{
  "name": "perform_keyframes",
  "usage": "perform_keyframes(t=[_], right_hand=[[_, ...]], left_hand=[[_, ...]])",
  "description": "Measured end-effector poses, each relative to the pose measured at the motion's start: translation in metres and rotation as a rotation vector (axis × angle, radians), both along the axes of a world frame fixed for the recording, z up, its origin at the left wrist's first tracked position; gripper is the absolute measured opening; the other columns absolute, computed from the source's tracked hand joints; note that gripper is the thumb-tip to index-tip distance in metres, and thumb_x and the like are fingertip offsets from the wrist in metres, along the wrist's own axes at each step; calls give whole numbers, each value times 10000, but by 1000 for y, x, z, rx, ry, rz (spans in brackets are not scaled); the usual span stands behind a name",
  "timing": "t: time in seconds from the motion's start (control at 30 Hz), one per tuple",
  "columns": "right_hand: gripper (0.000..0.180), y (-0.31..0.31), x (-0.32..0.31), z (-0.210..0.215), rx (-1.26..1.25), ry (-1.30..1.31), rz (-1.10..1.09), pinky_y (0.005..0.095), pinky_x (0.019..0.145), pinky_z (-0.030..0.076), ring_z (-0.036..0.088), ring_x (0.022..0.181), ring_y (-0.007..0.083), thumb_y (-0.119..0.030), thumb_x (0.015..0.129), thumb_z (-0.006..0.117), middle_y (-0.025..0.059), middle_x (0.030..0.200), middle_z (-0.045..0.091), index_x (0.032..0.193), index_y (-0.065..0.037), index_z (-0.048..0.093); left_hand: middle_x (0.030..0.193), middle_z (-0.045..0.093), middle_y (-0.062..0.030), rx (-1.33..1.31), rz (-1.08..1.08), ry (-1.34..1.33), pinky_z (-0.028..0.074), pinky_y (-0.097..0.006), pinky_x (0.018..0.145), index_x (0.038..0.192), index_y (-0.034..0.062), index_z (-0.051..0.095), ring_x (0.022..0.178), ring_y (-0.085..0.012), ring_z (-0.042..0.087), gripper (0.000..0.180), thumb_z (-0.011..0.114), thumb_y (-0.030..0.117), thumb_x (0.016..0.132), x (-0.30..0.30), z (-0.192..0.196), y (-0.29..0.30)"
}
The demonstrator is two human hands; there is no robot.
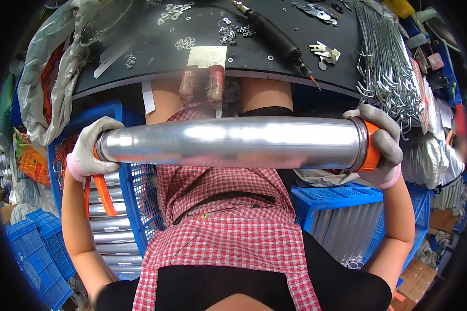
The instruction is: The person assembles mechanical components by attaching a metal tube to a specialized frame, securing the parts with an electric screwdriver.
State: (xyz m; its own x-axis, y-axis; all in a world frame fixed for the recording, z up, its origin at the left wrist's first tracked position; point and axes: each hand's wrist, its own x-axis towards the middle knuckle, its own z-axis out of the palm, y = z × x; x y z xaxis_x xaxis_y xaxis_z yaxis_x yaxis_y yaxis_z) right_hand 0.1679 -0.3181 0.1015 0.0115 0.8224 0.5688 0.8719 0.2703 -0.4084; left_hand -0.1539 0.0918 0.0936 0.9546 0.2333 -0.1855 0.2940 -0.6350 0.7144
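A silver caulking gun barrel (233, 142) lies level across my lap area, in front of the red checked apron (228, 233). Wrapped around its left end is my gloved left hand (94, 147). An orange handle piece (105, 196) hangs below that hand, its upper part hidden by the fingers. At the other end, an orange ring cap (369, 147) sits on the barrel, and my gloved right hand (385, 142) grips it with the fingers over the top. Both hands are closed.
A dark worktable (155, 57) carries a black electric screwdriver (275, 39), washers (185, 43) and small metal plates (324, 53). A metal fixture (207, 57) juts from its edge. Hooked rods (381, 62) hang at right. Blue crates (342, 194) with silver tubes (111, 225) flank me.
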Motion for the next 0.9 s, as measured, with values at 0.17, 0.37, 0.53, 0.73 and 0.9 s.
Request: perform_keyframes(t=[0.17, 0.37, 0.53, 0.73, 0.9], right_hand=[[882, 3, 3, 32, -231, 128, -99, 396, 987, 413, 507, 1171, 344, -398, 675, 830, 231, 1318, 447, 1358, -64, 384], [640, 19, -32, 43, -596, 1271, -551, 211, 587, 467, 578, 788, 94, -405, 840, 616, 65, 1089, 534, 1346, -73, 408], [803, -3, -5, 23, -363, 1090, -416, 299, 942, 413, 508, 1115, 164, -404, 752, 725, 93, 1231, 512, 1382, -54, 371], [930, -5, -8, 8, -574, 1340, -327, 358, 1043, 356, 484, 1185, 211, -405, 686, 795, 105, 1249, 482, 1398, -19, 337], [916, -17, -13, -2, -548, 1289, -266, 359, 1038, 367, 477, 1201, 218, -378, 656, 822, 106, 1270, 473, 1367, -27, 363]], left_hand=[[943, 605, -117, 71, 13, -49, 472, -305, 831, 1045, -27, 578, 857, -214, 609, 629, 732, 182, 472, -1, -6, -1], [967, 612, -131, 230, -4, -206, 487, -328, 831, 1057, -12, 584, 871, -259, 626, 605, 743, 131, 491, -3, -17, -16], [979, 625, -142, 236, 6, -149, 499, -347, 834, 1061, 0, 594, 889, -277, 642, 623, 761, 146, 479, -8, -12, -26], [987, 630, -157, 343, -55, -176, 513, -370, 820, 1068, 21, 595, 895, -308, 642, 648, 788, 169, 467, -12, -16, -47], [988, 628, -158, 309, -19, -166, 510, -371, 827, 1058, 19, 598, 887, -303, 637, 632, 781, 168, 471, -15, -15, -48]])
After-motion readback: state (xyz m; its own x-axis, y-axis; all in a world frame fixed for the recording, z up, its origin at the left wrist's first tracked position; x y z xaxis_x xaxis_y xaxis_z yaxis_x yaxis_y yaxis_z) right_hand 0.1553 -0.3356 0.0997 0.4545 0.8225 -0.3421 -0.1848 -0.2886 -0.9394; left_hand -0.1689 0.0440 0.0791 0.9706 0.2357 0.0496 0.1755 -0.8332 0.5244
